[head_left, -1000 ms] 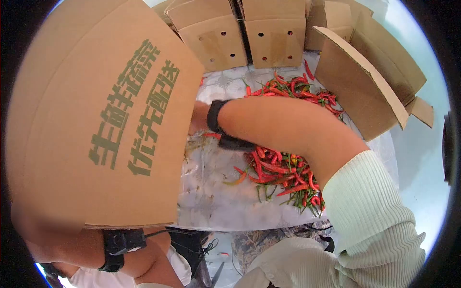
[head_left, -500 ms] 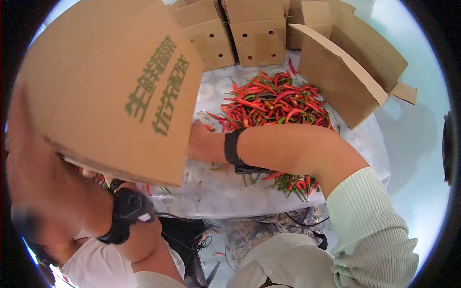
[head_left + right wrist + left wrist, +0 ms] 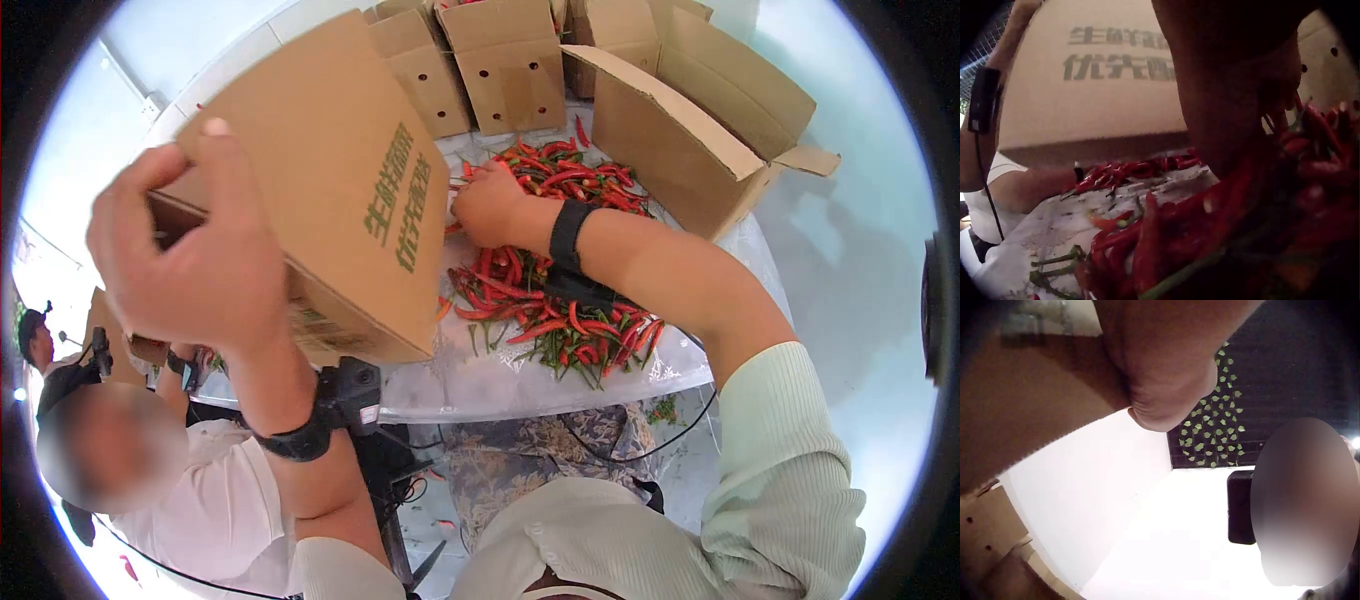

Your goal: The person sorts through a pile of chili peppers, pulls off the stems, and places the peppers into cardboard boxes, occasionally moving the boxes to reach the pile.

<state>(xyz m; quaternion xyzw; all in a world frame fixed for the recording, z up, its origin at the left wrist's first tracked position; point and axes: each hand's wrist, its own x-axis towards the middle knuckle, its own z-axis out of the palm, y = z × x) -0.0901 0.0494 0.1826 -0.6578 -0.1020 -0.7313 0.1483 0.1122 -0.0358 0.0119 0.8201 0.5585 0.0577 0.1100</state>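
A cardboard box [image 3: 310, 150] with green printing stands tilted at left; its lower edge is above the table in the right wrist view. My left hand [image 3: 195, 240] grips its upper left edge with curled fingers, and in the left wrist view the hand [image 3: 1166, 369] lies against the cardboard. Red chilies [image 3: 560, 325] with green stems lie heaped on the plastic-covered table [image 3: 470, 395]. Over the heap's left side, my right hand [image 3: 490, 205] curls its fingers round some chilies. The right wrist view shows this hand [image 3: 1229, 112] low among them, fingertips partly hidden.
An open cardboard box [image 3: 660, 140] stands at the right beyond the heap. Boxes with round holes [image 3: 507, 85] line the back. Another person [image 3: 215, 490] is at the lower left. A black cable [image 3: 640, 460] hangs below the table's front edge.
The printed box has turned and appears farther from the head camera, and my left hand has come into view on its edge. My right hand has moved from beside the box onto the chilies.
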